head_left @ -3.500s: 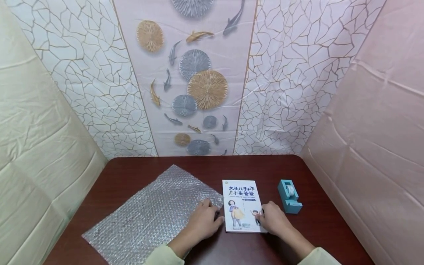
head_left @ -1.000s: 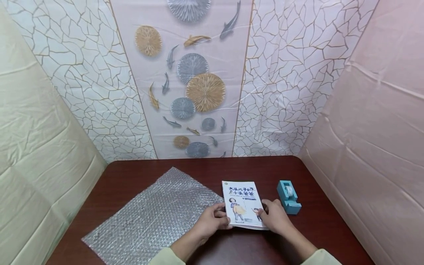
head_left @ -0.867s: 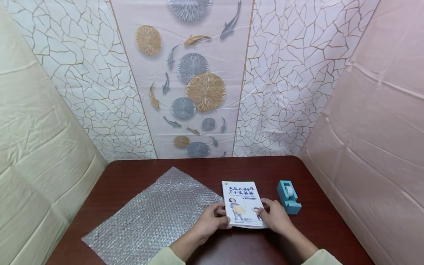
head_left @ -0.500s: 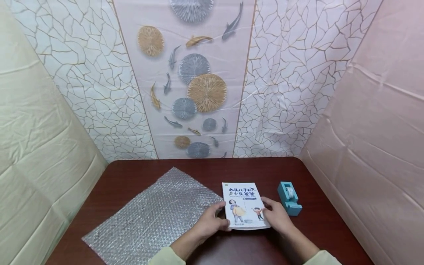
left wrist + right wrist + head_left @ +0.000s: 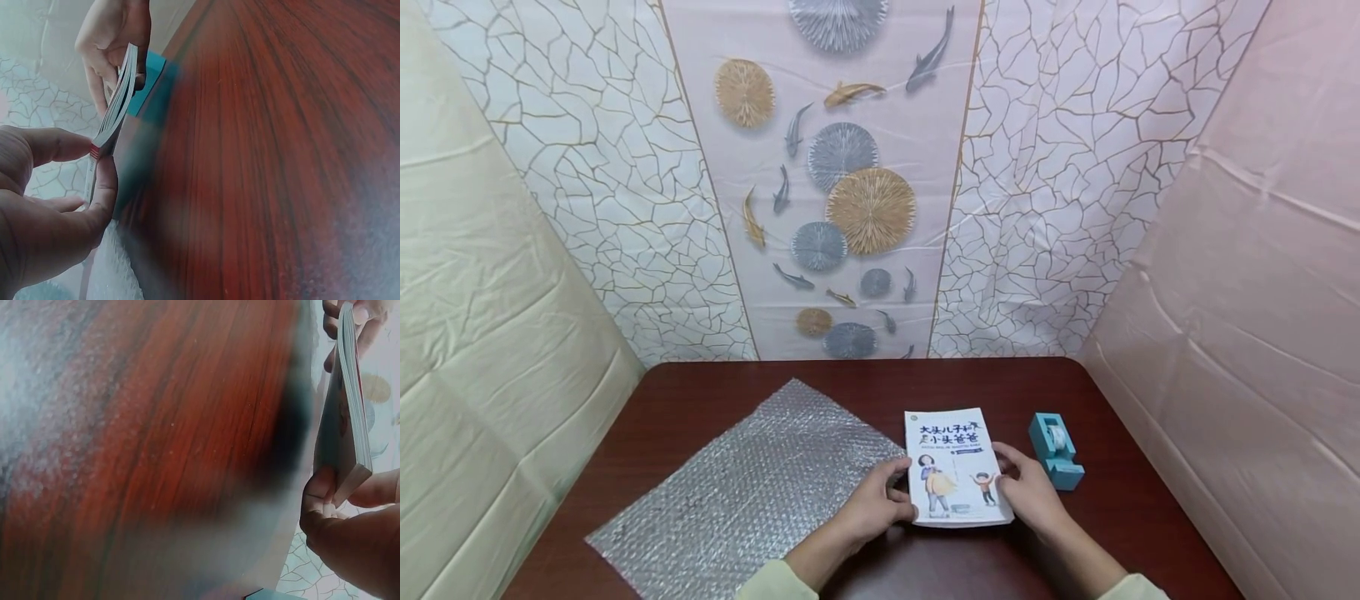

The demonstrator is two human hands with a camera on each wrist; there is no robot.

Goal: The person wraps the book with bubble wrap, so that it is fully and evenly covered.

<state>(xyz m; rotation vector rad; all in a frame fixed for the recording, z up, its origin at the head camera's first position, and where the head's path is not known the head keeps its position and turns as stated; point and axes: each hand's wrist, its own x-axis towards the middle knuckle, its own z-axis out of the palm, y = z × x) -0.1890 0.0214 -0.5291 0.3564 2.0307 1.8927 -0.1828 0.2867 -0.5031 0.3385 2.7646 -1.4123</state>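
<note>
A white paperback book with cartoon figures and Chinese lettering on its cover is held by both hands, cover up. My left hand pinches its left edge, thumb on one face and fingers on the other, as the left wrist view also shows. My right hand grips the right edge near the lower corner. In the right wrist view the book is raised off the table, its page edges bowed slightly. Left of it a sheet of bubble wrap lies flat, partly under my left forearm.
A teal tape dispenser with a roll of clear tape stands right of my right hand. The dark red wooden table ends at a patterned cloth backdrop, with plain cloth walls on both sides.
My left hand has moved from beside the book onto its left edge. The book has risen slightly from the table between both hands. Bubble wrap and tape dispenser stay put.
</note>
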